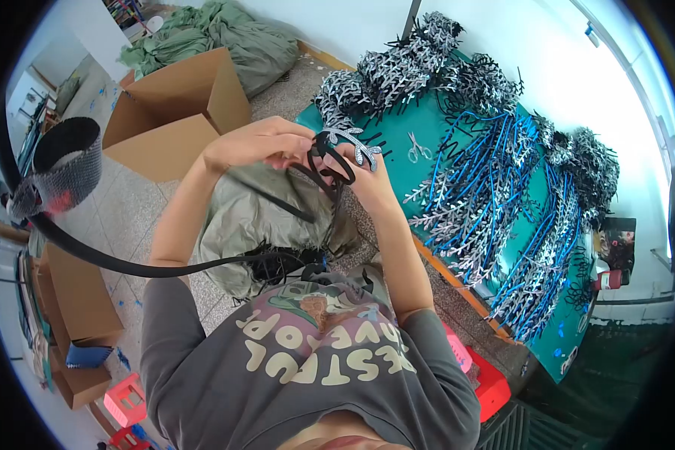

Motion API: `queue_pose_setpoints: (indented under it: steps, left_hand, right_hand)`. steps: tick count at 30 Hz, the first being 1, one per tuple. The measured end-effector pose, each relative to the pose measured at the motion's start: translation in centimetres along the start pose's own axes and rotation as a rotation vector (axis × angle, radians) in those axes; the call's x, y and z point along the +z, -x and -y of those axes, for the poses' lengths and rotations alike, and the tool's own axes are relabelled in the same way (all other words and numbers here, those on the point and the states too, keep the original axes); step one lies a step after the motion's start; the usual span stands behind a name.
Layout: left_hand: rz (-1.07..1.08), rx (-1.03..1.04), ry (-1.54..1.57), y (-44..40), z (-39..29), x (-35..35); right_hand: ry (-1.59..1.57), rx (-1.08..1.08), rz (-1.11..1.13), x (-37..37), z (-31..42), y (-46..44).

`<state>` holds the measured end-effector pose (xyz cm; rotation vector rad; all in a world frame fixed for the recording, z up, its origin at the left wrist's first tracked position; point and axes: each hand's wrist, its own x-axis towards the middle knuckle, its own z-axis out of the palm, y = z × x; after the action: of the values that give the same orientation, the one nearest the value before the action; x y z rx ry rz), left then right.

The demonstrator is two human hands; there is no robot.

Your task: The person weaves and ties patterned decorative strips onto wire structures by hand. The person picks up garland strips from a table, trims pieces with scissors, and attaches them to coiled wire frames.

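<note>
My left hand (281, 144) and my right hand (364, 172) are raised close together in front of my chest. Looped black strips (343, 166) are pinched between them, and one flat black strip (274, 196) hangs down below the left hand. A silver glittery leaf sprig (352, 139) lies across the fingers of the right hand. Both hands have curled fingers, which partly hide how the strips cross. Under the hands, a pale grey-green cloth sack (236, 217) has a dark tangle of black strips (277, 262) at its opening.
A green-topped table (390, 142) on the right bears heaped silver-and-black leaf sprigs (397, 75), blue-stemmed bundles (495, 180) and scissors (418, 148). At left stand an open cardboard box (180, 112) and a curved black tube (127, 266). A red stool (491, 382) is beside me.
</note>
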<state>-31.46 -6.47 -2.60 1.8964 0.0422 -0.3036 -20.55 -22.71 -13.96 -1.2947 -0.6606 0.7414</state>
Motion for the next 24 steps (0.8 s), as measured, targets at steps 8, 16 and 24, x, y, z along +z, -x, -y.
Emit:
queue_pose_setpoints:
  steps: [8,16,24]
  left_hand:
    - [-0.034,0.000,-0.042,-0.6,1.2,1.1]
    - [-0.401,0.172,0.064,1.8,2.3,2.2]
    - [-0.488,0.221,-0.440,3.1,0.7,2.5]
  right_hand:
    - [-0.253,0.071,0.272,-0.3,4.4,1.6]
    - [-0.195,-0.031,0.209,-0.8,-1.2,2.0]
    - [-0.047,0.046,0.043,-1.1,3.2,5.0]
